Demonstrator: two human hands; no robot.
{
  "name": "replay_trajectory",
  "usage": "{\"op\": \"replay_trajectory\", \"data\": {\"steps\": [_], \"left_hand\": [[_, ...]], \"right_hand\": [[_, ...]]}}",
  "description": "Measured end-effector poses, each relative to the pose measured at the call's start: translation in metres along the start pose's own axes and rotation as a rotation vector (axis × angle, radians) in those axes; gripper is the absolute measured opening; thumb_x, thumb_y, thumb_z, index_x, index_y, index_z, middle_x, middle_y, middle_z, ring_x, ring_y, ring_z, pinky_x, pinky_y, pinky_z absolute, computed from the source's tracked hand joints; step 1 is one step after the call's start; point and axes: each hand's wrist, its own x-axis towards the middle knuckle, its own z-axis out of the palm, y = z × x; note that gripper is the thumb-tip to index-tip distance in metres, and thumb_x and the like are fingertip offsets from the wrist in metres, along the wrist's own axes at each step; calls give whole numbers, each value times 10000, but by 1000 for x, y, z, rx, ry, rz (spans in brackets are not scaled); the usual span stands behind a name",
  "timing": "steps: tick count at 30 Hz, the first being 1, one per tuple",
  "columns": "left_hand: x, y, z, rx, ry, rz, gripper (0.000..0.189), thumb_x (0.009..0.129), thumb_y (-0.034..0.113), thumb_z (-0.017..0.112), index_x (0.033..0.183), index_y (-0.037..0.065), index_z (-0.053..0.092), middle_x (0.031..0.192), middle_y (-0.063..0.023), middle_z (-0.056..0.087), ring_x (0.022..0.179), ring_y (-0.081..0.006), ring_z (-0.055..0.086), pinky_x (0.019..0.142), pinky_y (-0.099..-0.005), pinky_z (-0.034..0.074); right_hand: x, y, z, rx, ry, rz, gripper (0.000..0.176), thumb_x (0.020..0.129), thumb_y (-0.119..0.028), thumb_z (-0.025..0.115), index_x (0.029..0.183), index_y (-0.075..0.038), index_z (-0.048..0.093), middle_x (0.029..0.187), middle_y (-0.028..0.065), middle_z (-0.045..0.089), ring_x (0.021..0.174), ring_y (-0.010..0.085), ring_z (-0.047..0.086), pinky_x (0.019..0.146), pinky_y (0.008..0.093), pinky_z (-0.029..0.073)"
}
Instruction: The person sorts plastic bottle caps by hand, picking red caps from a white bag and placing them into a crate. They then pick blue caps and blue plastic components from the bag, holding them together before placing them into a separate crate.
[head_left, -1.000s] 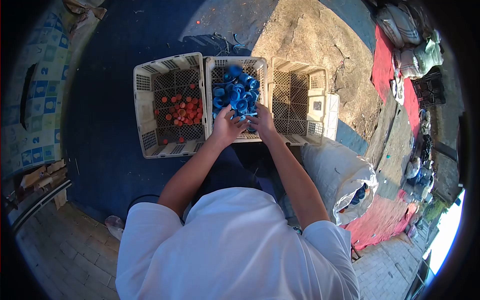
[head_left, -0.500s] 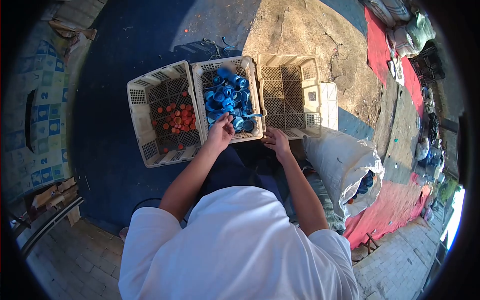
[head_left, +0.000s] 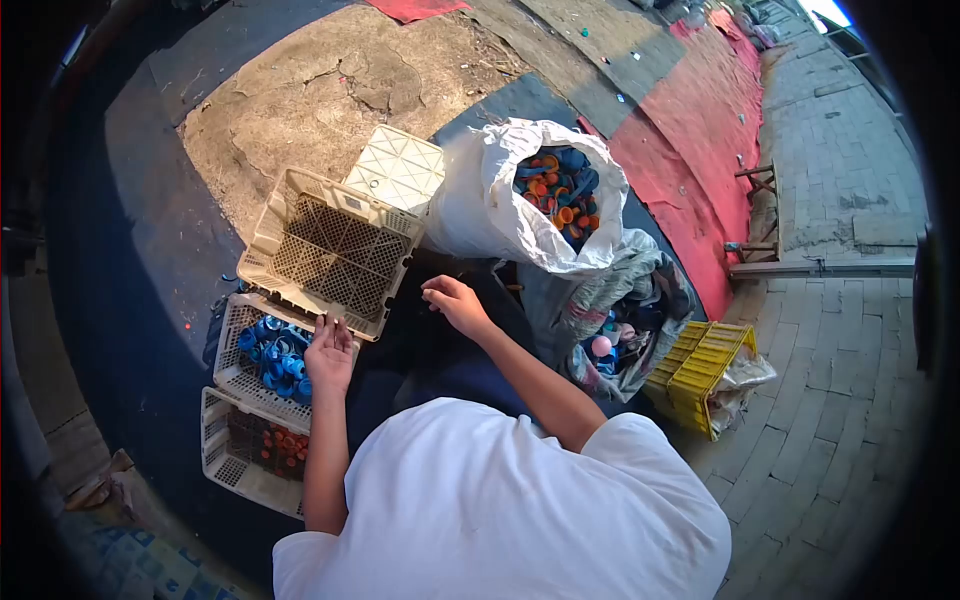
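My left hand [head_left: 329, 357] is palm up with its fingers stretched out, fingertips right at the near rim of a cream plastic crate [head_left: 399, 226] with a dark mesh floor. Beside that hand is a second crate [head_left: 223, 352] with blue plastic caps [head_left: 275, 352] heaped in it. A third crate [head_left: 238, 485] contains red-orange caps [head_left: 284, 446], partly hidden behind my left forearm. My right hand [head_left: 458, 303] hovers to the right of the mesh-floored crate, fingers apart and slightly bent, holding nothing.
A white woven sack [head_left: 470, 205] full of orange and blue caps stands ahead on the right. Near it are a grey-green sack [head_left: 640, 275] with mixed plastic pieces, a yellow crate [head_left: 700, 365] and an upturned cream crate [head_left: 398, 170]. Red matting [head_left: 690, 120] covers ground farther off.
My view has swung to the right, bringing the sacks nearer the middle. My right hand has left the crate corner; my left hand has gone from the blue caps to the mesh-floored crate's rim.
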Motion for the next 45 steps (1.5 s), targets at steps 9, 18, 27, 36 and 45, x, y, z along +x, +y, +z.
{"op": "replay_trajectory", "data": {"steps": [9, 18, 27, 36, 45], "left_hand": [[22, -104, 146, 324, -81, -198, 349, 955, 163, 576, 1292, 68, 576, 1330, -52, 623, 1156, -247, 610, 957, -379, 493], [12, -199, 217, 381, -285, -274, 349, 993, 261, 501, 1256, 50, 594, 1329, -108, 627, 1182, -295, 607, 994, -430, 485], [9, -217, 245, 409, -340, -183, 338, 997, 274, 508, 1232, 51, 606, 1145, -89, 678, 1161, -306, 629, 983, -421, 501], [19, -205, 254, 422, -315, -203, 357, 977, 283, 515, 1248, 69, 604, 1133, -60, 666, 1091, -255, 631, 964, -413, 482], [35, -187, 270, 440, -313, -184, 361, 975, 302, 518, 1242, 81, 619, 1158, -42, 668, 1055, -227, 628, 939, -391, 476]], "right_hand": [[-47, -14, -117, 114, 302, -273, 209, 965, -152, 652, 1114, -10, 687, 988, 106, 727, 857, 162, 700, 792, 298, 552], [-52, -43, -255, -117, 586, -339, 188, 922, -101, 675, 1075, 9, 680, 928, 109, 715, 726, 151, 662, 635, 288, 510], [23, -33, -302, -375, 564, -329, 255, 851, -169, 707, 1074, -45, 707, 866, 109, 707, 767, 265, 697, 706, 377, 549], [127, -34, -261, -690, 301, -65, 461, 791, -223, 728, 1250, -172, 721, 1043, 172, 748, 996, 331, 718, 876, 432, 569], [146, -20, -258, -962, 307, -211, 378, 791, -242, 734, 1167, -201, 756, 928, 156, 751, 866, 329, 731, 756, 435, 591]]}}
